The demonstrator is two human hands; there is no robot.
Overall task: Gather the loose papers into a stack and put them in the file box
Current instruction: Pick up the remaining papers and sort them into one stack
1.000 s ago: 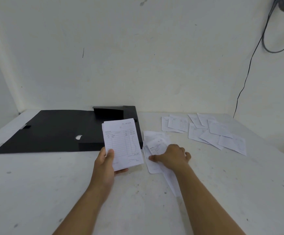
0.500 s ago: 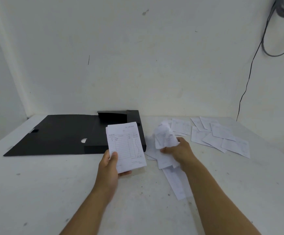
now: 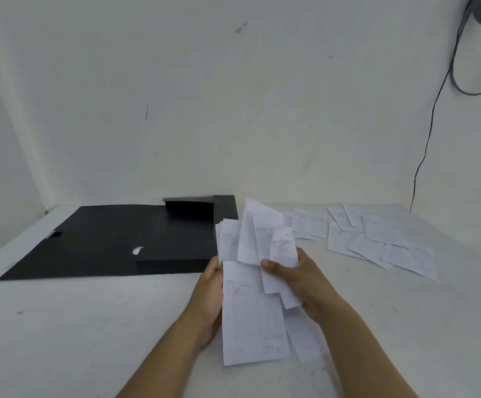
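Both hands hold a messy bunch of papers (image 3: 252, 305) up above the white bench (image 3: 75, 326), just in front of the black file box (image 3: 113, 239). The left hand (image 3: 209, 297) has its grip curled round the left edge of the bunch. The right hand (image 3: 299, 280) pinches the sheets from the right, with its thumb on top. The sheets stick out unevenly. The file box lies open and flat on the bench. More loose papers (image 3: 377, 239) lie spread on the bench to the right of the file box, well apart from it.
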